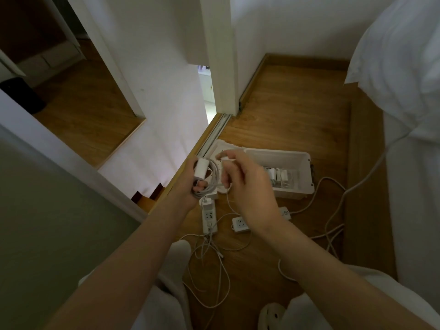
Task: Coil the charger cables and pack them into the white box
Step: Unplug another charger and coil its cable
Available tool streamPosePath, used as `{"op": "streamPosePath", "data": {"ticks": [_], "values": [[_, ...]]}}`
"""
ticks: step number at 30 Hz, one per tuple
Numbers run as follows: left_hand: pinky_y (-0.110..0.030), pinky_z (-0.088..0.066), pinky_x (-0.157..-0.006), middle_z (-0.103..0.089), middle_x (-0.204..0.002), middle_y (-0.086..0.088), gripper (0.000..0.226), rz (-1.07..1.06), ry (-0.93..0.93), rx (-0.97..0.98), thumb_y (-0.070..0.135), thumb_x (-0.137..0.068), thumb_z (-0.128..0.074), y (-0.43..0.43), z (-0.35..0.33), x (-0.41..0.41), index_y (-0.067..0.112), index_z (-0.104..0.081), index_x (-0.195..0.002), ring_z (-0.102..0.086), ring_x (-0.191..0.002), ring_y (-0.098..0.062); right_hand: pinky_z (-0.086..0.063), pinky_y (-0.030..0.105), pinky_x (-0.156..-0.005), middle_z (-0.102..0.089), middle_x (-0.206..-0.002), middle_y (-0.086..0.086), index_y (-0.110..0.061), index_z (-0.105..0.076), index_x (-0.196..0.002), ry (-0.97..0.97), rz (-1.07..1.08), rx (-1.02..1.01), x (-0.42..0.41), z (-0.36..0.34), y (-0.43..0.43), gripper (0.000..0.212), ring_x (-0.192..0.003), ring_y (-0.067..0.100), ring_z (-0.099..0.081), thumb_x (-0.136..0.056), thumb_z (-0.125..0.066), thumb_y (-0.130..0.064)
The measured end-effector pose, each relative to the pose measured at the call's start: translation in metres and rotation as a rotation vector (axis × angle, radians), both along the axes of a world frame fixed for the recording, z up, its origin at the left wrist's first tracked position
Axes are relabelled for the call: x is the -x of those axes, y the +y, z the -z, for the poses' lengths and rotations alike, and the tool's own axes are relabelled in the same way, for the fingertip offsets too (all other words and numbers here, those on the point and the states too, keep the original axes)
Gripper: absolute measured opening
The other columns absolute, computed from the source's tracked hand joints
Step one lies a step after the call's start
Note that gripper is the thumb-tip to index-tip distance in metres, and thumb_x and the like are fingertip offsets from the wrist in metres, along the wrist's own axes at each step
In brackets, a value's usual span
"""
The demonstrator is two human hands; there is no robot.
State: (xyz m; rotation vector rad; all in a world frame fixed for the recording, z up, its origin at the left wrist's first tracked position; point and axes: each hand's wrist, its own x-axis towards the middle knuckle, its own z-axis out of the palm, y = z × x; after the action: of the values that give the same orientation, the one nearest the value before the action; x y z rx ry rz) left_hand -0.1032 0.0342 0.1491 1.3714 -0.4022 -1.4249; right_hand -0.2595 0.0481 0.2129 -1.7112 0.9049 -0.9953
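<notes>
My left hand [190, 184] grips a white charger brick [202, 168] with loops of its white cable [213, 181] wound around the fingers. My right hand [247, 186] pinches the same cable's free end, a small white plug [226, 158], above the left hand; a loose strand hangs down from it. Behind my hands the open white box [300, 167] stands on the wooden floor, with a few coiled white chargers [278, 177] inside. Its lid [223, 146] lies flat to the box's left, partly hidden by my hands.
Two white power strips [209, 217] [240, 224] and a small white adapter [285, 212] lie on the floor below my hands, amid tangled loose white cables [214, 265]. A bed with white bedding [409, 139] is at the right, a sliding door track [214, 132] at the left.
</notes>
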Motion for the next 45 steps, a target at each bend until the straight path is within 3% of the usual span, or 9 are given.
{"op": "streamPosePath", "data": {"ticks": [6,9,14,18,23,29,33,37,45], "values": [[-0.010,-0.029,-0.029,-0.053,-0.062,-0.002,0.033,-0.059,0.291,0.120,0.040,-0.093,-0.044,0.000,-0.014,0.001,0.010,-0.056,-0.091,-0.040,-0.033,-0.004,-0.045,0.018,-0.064,-0.051,-0.078,-0.003,-0.009,-0.055,-0.105,0.043,0.123,-0.599,0.015,0.008,-0.028,0.023,-0.068,0.005,-0.048,-0.099,-0.033,-0.005],[-0.010,-0.028,-0.030,-0.050,-0.049,0.000,0.035,0.055,0.342,0.196,0.043,-0.087,-0.047,0.003,-0.020,0.007,0.010,-0.058,-0.085,-0.038,-0.029,-0.004,-0.049,0.019,-0.064,-0.061,-0.080,-0.001,-0.003,-0.044,-0.133,0.041,0.101,-0.690,0.017,0.017,-0.034,0.037,-0.065,0.005,-0.050,-0.097,-0.040,-0.002],[-0.011,-0.027,-0.030,-0.047,-0.043,0.000,0.039,0.175,0.327,0.240,0.047,-0.086,-0.046,0.007,-0.024,0.016,0.010,-0.059,-0.082,-0.038,-0.027,-0.004,-0.048,0.011,-0.054,-0.064,-0.079,0.001,-0.001,-0.060,-0.111,0.040,0.022,-0.659,0.012,0.023,-0.031,0.020,-0.062,0.005,-0.054,-0.094,-0.049,-0.003],[-0.011,-0.027,-0.028,-0.043,-0.038,0.000,0.047,0.191,0.271,0.171,0.048,-0.090,-0.041,0.009,-0.023,0.020,0.008,-0.062,-0.077,-0.033,-0.024,-0.004,-0.054,0.016,-0.065,-0.064,-0.075,0.002,-0.008,-0.067,-0.092,0.016,-0.027,-0.595,0.011,0.024,-0.027,0.012,-0.068,0.010,-0.059,-0.089,-0.057,-0.004],[-0.014,-0.040,-0.032,-0.039,-0.032,0.000,0.061,0.164,0.344,0.088,0.045,-0.097,-0.036,0.008,-0.022,0.025,0.006,-0.062,-0.058,-0.031,-0.023,-0.004,-0.056,0.018,-0.061,-0.066,-0.087,0.013,0.001,-0.064,-0.102,-0.236,0.061,-0.809,0.006,0.027,-0.025,0.016,-0.070,0.018,-0.061,-0.087,-0.058,0.003],[-0.012,-0.030,-0.036,-0.049,-0.044,0.000,0.048,0.148,0.259,0.017,0.048,-0.096,-0.040,0.006,-0.007,0.032,0.006,-0.057,-0.080,-0.040,-0.033,-0.005,-0.055,0.029,-0.070,-0.066,-0.109,0.017,-0.006,-0.058,-0.118,-0.411,0.186,-1.060,-0.001,0.035,-0.020,0.027,-0.084,0.021,-0.063,-0.092,-0.051,-0.005],[-0.012,-0.030,-0.031,-0.051,-0.052,-0.001,0.045,0.121,0.144,-0.002,0.048,-0.095,-0.043,0.002,-0.004,0.034,0.006,-0.055,-0.083,-0.041,-0.035,-0.004,-0.052,0.023,-0.063,-0.063,-0.099,0.006,-0.015,-0.048,-0.119,-0.306,0.265,-0.841,-0.002,0.034,-0.017,0.022,-0.081,0.014,-0.063,-0.097,-0.045,-0.020],[-0.022,-0.044,-0.050,-0.058,-0.082,-0.012,0.051,0.047,0.091,-0.056,0.052,-0.088,-0.052,-0.001,0.002,0.034,0.005,-0.060,-0.105,-0.052,-0.066,-0.014,-0.056,0.021,-0.070,-0.058,-0.106,0.005,-0.028,-0.043,-0.110,-0.135,0.135,-0.509,-0.007,0.035,-0.004,0.036,-0.093,0.014,-0.062,-0.086,-0.063,-0.010],[-0.015,-0.033,-0.035,-0.052,-0.051,0.001,0.040,0.088,0.146,-0.106,0.047,-0.092,-0.048,-0.005,0.003,0.027,0.010,-0.057,-0.080,-0.042,-0.036,-0.005,-0.058,0.029,-0.068,-0.060,-0.085,-0.004,-0.024,-0.053,-0.102,-0.105,0.183,-0.447,-0.010,0.036,-0.006,0.032,-0.078,0.012,-0.064,-0.079,-0.070,-0.007]]}}
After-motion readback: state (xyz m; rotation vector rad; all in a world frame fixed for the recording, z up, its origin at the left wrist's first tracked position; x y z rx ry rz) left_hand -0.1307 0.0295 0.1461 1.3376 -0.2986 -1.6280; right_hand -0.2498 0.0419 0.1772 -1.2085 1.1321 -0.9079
